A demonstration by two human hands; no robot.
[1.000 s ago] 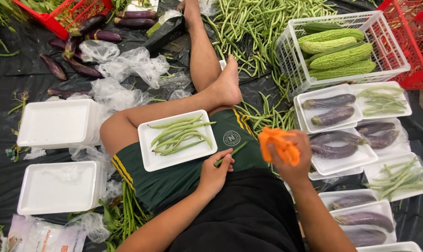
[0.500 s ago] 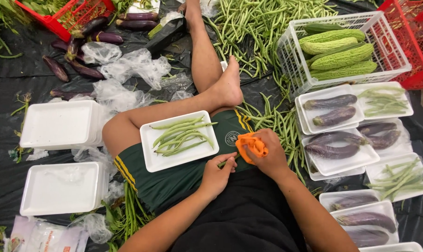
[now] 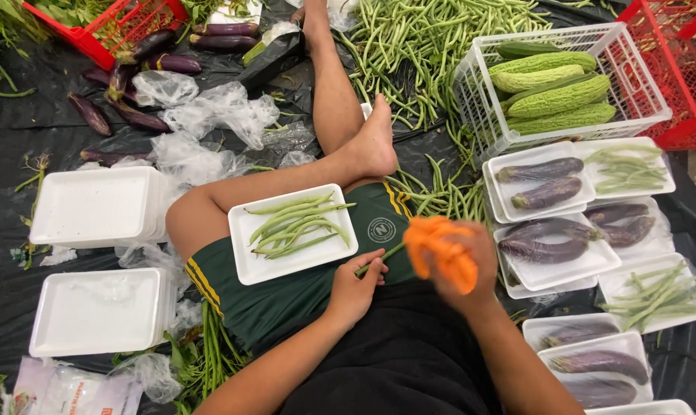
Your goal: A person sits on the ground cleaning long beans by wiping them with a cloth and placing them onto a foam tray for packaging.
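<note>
Nearby, left hand (image 3: 355, 288) rests beside white foam tray (image 3: 294, 234) of beans.

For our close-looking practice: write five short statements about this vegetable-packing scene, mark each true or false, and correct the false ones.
1. The white tray on the person's lap holds green beans. True.
2. The right hand holds something blue. False: it holds an orange plastic tool, blurred.
3. The left hand pinches a single green bean. True.
4. The white basket holds aubergines. False: it holds bumpy green bitter gourds.
5. The two stacks of white trays at the left of the picture are full of beans. False: their top trays hold no vegetables.
</note>
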